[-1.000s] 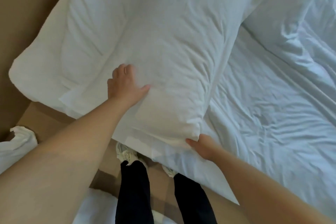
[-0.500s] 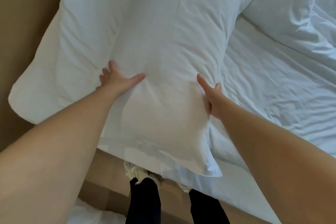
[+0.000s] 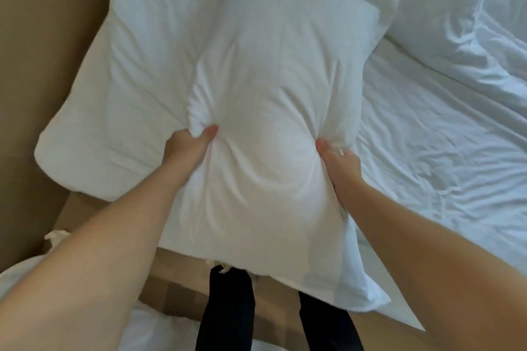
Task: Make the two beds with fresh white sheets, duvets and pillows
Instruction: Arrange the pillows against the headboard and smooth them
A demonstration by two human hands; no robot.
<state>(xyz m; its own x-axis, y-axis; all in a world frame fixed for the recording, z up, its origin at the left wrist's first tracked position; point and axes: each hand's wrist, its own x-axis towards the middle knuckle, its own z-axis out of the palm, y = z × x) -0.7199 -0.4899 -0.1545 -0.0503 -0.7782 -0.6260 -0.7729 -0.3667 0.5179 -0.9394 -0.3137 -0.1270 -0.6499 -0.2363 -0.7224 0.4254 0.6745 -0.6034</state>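
A white pillow fills the middle of the head view, lifted and squeezed at its waist between both hands. My left hand grips its left side, thumb dug into the fabric. My right hand grips its right side the same way. Under it lies a second white pillow, flat at the bed's left end. The white sheet on the mattress is wrinkled. A rumpled white duvet lies at the upper right.
A brown wall or headboard runs along the left. Brown floor shows below the pillow, with my dark trouser legs on it. More white linen lies on the floor at the lower left.
The top pillow has come towards me and turned more upright. Both hands went from resting flat on its sides to gripping it, and the fabric now bunches at each thumb.
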